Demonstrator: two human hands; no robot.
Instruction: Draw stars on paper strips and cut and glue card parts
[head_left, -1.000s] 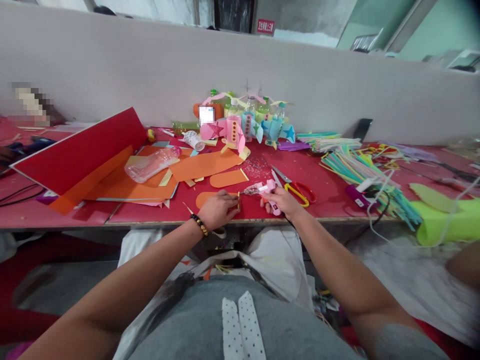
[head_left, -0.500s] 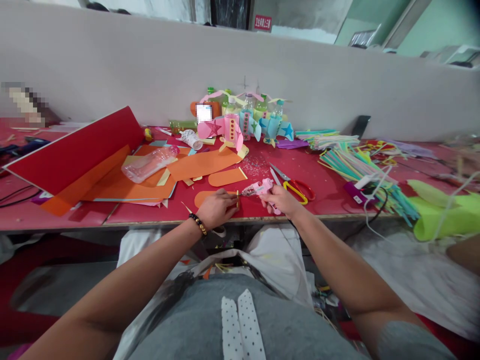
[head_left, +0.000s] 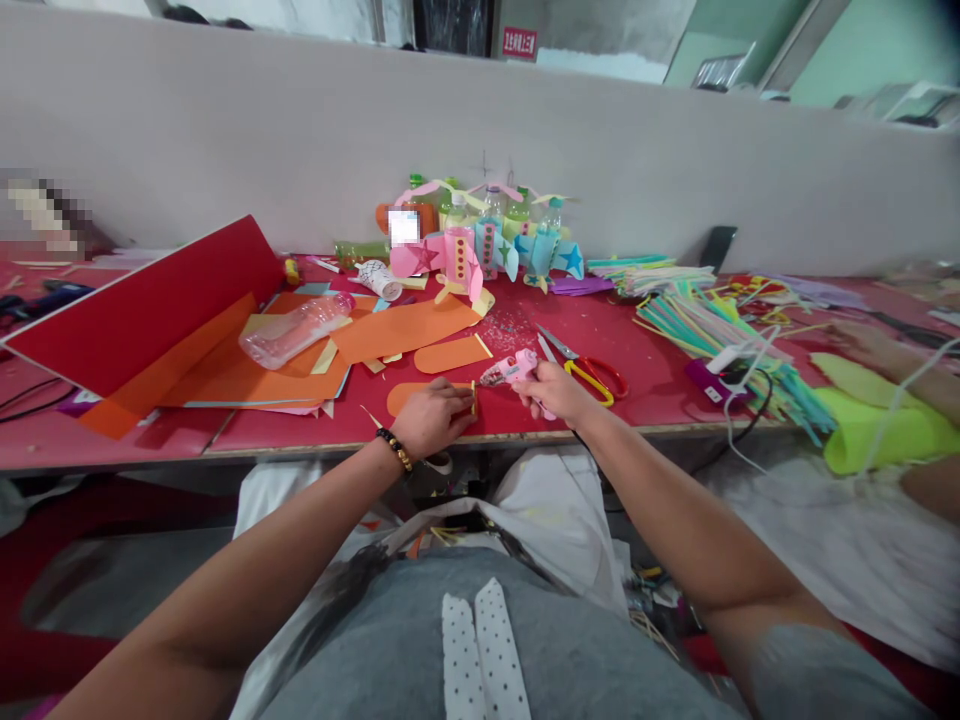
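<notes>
Work with orange card at a red bench (head_left: 517, 428). Lower centre of the frame: the left hand (head_left: 429, 418) lies over a round-ended orange piece (head_left: 399, 399), fingers at its yellow end strip (head_left: 474, 399); whether they pinch or merely press cannot be told. Right of this, the right hand (head_left: 559, 394) grips a pink glue gun (head_left: 513, 368), nozzle just beside the strip. Just above, a similar orange piece (head_left: 448, 355) bears its strip and appears finished to that stage; the piece in hand seems partway through it. Decorated bottles (head_left: 459, 258), upper centre, look complete; the clear bottle (head_left: 292, 330), left of centre, remains undecorated.
</notes>
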